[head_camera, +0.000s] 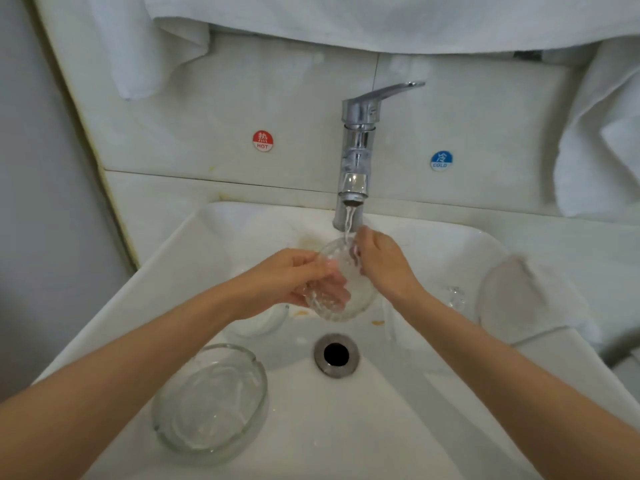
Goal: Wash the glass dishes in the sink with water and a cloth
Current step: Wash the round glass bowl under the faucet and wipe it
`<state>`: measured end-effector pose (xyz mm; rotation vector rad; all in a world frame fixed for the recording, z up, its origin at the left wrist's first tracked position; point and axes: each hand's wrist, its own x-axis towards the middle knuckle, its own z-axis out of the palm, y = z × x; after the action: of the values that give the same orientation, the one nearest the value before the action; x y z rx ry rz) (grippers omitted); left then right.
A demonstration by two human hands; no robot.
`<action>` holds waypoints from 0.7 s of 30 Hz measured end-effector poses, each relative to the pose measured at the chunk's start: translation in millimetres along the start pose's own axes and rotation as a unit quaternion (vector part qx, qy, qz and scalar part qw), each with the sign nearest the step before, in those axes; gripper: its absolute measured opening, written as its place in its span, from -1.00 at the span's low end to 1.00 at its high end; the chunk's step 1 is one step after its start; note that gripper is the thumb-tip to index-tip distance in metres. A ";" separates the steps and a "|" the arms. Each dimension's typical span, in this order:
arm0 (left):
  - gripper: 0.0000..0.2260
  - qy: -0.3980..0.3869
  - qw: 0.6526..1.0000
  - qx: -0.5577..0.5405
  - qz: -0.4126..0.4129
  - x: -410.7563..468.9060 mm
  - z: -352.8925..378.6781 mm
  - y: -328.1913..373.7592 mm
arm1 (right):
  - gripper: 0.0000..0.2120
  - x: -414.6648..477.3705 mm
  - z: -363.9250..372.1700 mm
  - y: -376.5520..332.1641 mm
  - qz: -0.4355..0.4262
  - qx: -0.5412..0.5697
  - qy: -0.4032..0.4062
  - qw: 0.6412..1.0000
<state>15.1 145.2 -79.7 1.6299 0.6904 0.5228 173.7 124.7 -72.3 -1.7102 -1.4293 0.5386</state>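
1. A glass dish [360, 299] sits mid-frame under the running tap [358, 133], above the sink [450, 393].
2. The left hand [294, 275] curls round its lower-left rim; the right hand [381, 261] pinches the upper edge.
3. Wet glass is likely slippery, rigid and breakable, so hold opposite rims.
4. A second dish [211, 400] lies lower left.

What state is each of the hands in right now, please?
Left hand: closed, holding the glass dish under the tap.
Right hand: closed, gripping the glass dish's rim.

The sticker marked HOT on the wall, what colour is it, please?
The sticker is red; head view.
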 end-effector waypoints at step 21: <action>-0.91 0.074 0.988 -0.063 0.117 7.1 11.5 -8.6 | -0.64 -13.7 4.8 -16.2 -0.025 -0.027 0.002 0.999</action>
<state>26.7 142.7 -90.4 1.5726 0.5649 0.8479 156.9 113.5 -64.4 -1.7112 -1.4919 0.4731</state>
